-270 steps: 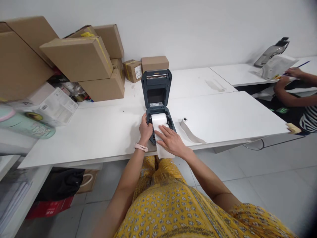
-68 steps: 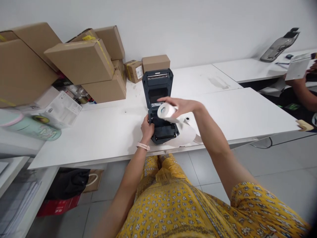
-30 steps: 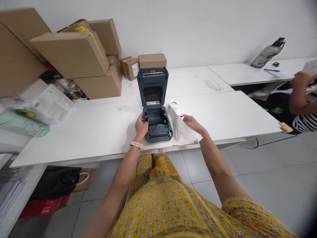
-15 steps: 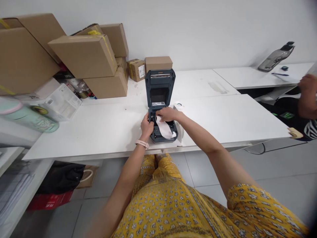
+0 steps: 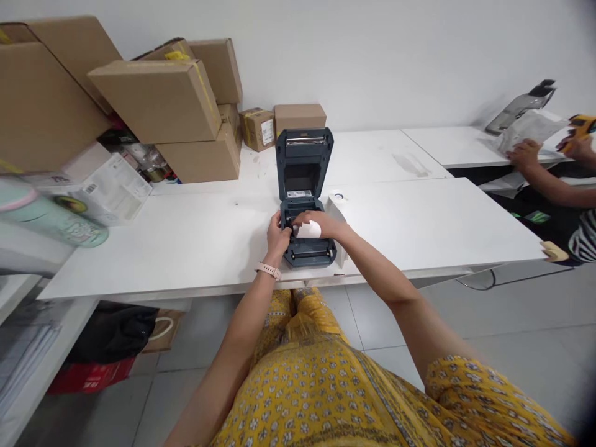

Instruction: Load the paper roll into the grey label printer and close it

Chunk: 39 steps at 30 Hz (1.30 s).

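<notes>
Head view: printer (image 5: 310, 259) on the table (image 5: 200, 248), close to the near edge, lid (image 5: 305, 158) raised.
Risk: in my judgement, the roll (image 5: 309, 230) could sit askew if one end misses its holder; the printer could slide if the left grip (image 5: 277, 237) slackens.
Left grip: closed on the printer's left wall, thumb at the inner side.
Right grip (image 5: 325, 225): fingers curled together round the roll, pinching it; exact fingertip contact hidden.
Roll: in the right grip, over the open bay; cannot tell whether it is seated.
Strip (image 5: 343, 256): loose paper just right of the printer, running toward the near edge.
Second roll (image 5: 339, 197): on the table, beyond the right wrist.
Boxes (image 5: 149, 102): stacked far left, well apart from the printer.
</notes>
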Motion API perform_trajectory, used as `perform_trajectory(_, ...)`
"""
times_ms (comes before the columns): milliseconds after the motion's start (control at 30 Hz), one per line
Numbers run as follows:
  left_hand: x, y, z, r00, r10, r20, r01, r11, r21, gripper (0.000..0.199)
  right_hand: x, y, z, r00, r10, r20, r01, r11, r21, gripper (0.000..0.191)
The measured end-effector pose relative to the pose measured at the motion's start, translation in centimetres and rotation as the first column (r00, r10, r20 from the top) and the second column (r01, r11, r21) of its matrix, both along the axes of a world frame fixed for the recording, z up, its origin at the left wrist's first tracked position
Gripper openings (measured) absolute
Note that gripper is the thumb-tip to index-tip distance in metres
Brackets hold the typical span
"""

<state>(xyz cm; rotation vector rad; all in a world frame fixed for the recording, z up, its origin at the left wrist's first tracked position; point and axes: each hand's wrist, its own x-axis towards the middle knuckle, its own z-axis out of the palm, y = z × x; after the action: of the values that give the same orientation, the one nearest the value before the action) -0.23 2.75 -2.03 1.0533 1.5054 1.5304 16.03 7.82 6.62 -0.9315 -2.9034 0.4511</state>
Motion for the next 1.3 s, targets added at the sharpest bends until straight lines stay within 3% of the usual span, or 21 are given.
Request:
perform_trajectory(133, -0.1, 0.0, -0.1, 1.000, 0.006, -0.003, -0.006, 1.000, 0.007, 0.077, 2.3, -3.9, -0.6, 0.987, 0.071, -0.144, -0.074, 0.997, -0.014, 0.036)
perform_trajectory(300, 0.1, -0.2, 0.0, 1.000, 0.002, 0.018, -0.003, 1.000, 0.021, 0.075, 3.4, -9.2, -2.8, 0.957, -0.067, -0.282, 0.103, 0.988, 0.113, 0.039)
perform_trajectory(400, 0.2, -0.3, 0.3, 1.000, -0.004, 0.027, 0.004, 1.000, 0.000, 0.076, 3.2, -10.9, -3.9, 0.947, -0.112, -0.302, 0.171, 0.970, 0.175, 0.041)
perform_trajectory(667, 0.2, -0.3, 0.5, 0.995, -0.050, 0.081, 0.053, 0.998, -0.032, 0.078, 4.2, -10.3, -4.0, 0.940, -0.065, -0.335, 0.116, 0.984, 0.135, 0.038)
perform_trajectory(1033, 0.2, -0.7, 0.9, 0.994, -0.069, 0.082, 0.072, 0.997, -0.035, 0.077, 6.2, -9.2, -3.2, 0.933, 0.015, -0.359, -0.047, 0.996, -0.080, 0.038)
perform_trajectory(1300, 0.1, -0.8, 1.3, 0.994, -0.091, 0.060, 0.096, 0.992, -0.077, 0.080, 6.4, -9.1, -3.6, 0.925, 0.017, -0.379, -0.066, 0.991, -0.116, 0.037)
